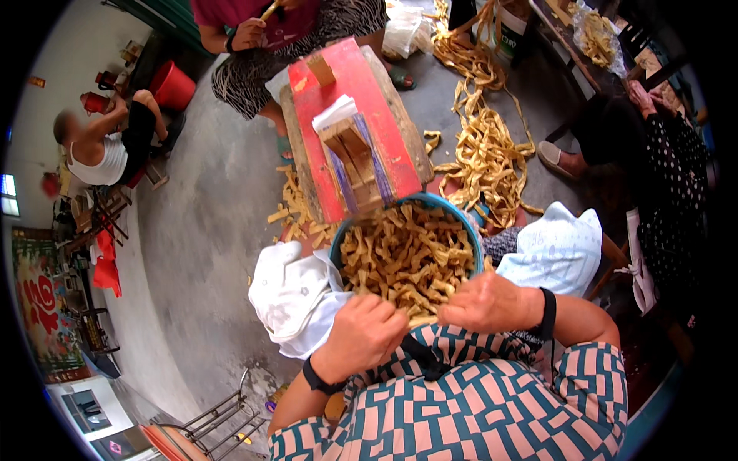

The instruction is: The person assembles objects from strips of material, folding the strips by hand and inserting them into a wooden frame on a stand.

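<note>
My left hand [367,330] and my right hand [483,302] are both closed, knuckles up, at the near rim of a round blue basin [478,242]. Between them shows a short yellow-brown strip [423,320], which looks like tofu skin; its ends are hidden in my fingers. The basin is heaped with short knotted pieces [407,250] of the same stuff. Beyond it a red-topped wooden bench [311,142] carries a wooden block [346,142] and some white paper [335,114]. Dark bands circle both my wrists.
Long yellow-brown strips [492,154] lie in a pile on the floor beyond the basin's right. Pale cloths [296,296] flank the basin. A person [284,31] sits across the bench, another [661,154] at right, a third [104,150] far left near a red bucket [173,86].
</note>
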### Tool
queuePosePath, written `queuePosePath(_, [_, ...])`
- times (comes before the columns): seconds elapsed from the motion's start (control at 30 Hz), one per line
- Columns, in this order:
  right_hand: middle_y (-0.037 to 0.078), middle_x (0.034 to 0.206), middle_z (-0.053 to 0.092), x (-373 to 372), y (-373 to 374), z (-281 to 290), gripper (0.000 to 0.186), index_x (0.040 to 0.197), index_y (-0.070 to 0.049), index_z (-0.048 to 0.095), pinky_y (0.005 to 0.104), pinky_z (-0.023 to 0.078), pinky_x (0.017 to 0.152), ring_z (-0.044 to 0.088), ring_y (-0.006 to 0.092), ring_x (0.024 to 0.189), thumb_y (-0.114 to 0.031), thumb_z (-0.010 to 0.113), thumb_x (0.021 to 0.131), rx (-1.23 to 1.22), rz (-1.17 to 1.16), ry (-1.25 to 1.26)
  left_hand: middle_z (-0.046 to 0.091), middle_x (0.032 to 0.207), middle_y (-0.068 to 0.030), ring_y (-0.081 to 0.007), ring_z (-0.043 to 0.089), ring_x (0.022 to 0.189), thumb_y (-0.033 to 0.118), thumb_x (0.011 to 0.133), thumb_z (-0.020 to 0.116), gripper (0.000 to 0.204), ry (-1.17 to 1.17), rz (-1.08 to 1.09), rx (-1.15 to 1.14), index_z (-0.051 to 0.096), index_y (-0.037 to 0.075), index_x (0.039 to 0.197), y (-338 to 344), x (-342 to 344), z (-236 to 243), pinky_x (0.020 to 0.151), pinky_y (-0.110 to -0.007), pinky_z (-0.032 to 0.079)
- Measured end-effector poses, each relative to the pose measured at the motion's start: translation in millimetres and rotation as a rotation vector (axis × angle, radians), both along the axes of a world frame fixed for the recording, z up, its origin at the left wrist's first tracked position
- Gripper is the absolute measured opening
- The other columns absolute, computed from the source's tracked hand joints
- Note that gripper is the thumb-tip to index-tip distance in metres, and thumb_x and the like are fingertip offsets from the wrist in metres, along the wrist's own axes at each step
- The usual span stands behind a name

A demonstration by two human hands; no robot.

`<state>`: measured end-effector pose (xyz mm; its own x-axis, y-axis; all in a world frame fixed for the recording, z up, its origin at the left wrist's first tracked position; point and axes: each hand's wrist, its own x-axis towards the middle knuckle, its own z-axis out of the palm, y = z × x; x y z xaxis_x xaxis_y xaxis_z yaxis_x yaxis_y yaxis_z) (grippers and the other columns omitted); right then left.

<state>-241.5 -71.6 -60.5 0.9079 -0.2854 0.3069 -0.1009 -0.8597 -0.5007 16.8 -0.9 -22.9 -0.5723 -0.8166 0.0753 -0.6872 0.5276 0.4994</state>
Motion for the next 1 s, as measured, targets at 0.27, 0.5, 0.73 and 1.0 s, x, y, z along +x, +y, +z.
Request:
queuePosePath(0.27, [0.002, 0.072, 0.055, 13, -45, -7, 0.008, 0.093, -0.009, 0.058, 0.0334, 0.048, 0.047, 0.061, 0.0167, 0.059, -0.015, 0.064, 0.093, -0.018, -0.166, -0.089, 0.062, 0.078, -0.0094, -0.0297, 0.06, 0.072, 0.015, 0.093, 0.071, 0.018, 0.182, 0.227, 0.133, 0.069, 0.006, 0.108, -26, 12, -4, 0.064, -0.04, 0.047])
queuePosePath(0.5, [0.007, 0.071, 0.054, 63, -139, 1, 0.007, 0.086, -0.007, 0.054, 0.0377, 0.052, 0.054, 0.064, 0.0248, 0.065, -0.008, 0.06, 0.09, -0.204, -0.401, -0.199, 0.068, 0.083, -0.015, -0.0308, 0.067, 0.072, 0.013, 0.096, 0.068, 0.012, 0.366, 0.619, 0.075, 0.071, 0.005, 0.103, -108, 37, -8, 0.064, -0.038, 0.051])
queuePosePath(0.73, [0.009, 0.074, 0.062, 98, -198, -16, 0.006, 0.088, -0.007, 0.053, 0.0417, 0.054, 0.057, 0.068, 0.031, 0.07, -0.006, 0.059, 0.088, -0.252, -0.403, -0.134, 0.065, 0.072, -0.0043, -0.0102, 0.062, 0.066, 0.013, 0.101, 0.062, 0.017, 0.375, 0.718, 0.011, 0.069, -0.001, 0.104, -160, 58, -20, 0.061, -0.027, 0.049])
queuePosePath(1.0, [0.013, 0.076, 0.063, 52, -179, -47, 0.007, 0.095, -0.007, 0.058, 0.0419, 0.053, 0.059, 0.068, 0.0348, 0.072, -0.005, 0.06, 0.088, 0.016, -0.471, -0.083, 0.07, 0.086, -0.0125, -0.0275, 0.068, 0.077, 0.009, 0.091, 0.072, 0.012, 0.324, 0.648, 0.099, 0.073, 0.003, 0.1, -111, 59, -27, 0.068, -0.035, 0.052])
